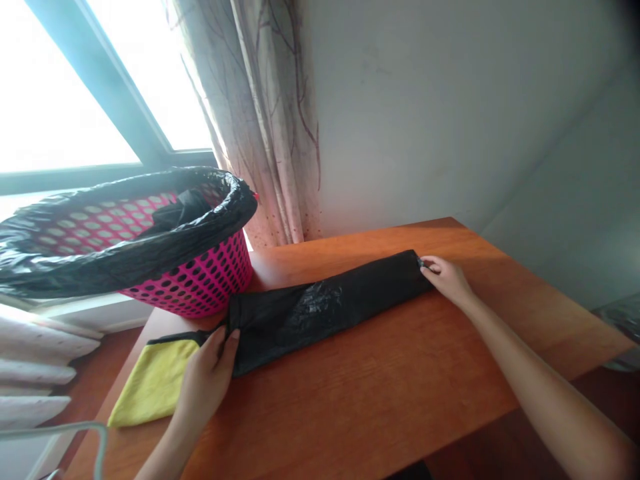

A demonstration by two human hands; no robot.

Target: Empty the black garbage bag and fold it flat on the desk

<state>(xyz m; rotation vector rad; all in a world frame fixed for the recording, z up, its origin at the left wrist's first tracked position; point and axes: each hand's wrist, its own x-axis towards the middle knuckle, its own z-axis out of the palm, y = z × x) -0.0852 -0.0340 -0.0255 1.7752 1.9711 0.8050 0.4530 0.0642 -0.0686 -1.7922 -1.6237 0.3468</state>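
Note:
A long, narrow, folded black garment (325,300) lies flat across the wooden table, a pale smudged print near its middle. I cannot make out what kind of garment it is. At its left end, my left hand (213,363) grips the edge between thumb and fingers. My right hand (443,277) pinches the far right corner, thumb against fingertips. Just beyond my left hand rests a yellow cloth (155,380) with a dark border, partly covered by that hand and wrist.
A pink perforated basket (195,283), rimmed with black plastic, stands on the table's (360,400) back left, with dark cloth (183,210) inside. Behind are a curtain (270,120), a window and a grey wall (415,120). A pale curved bar (100,440) shows at lower left.

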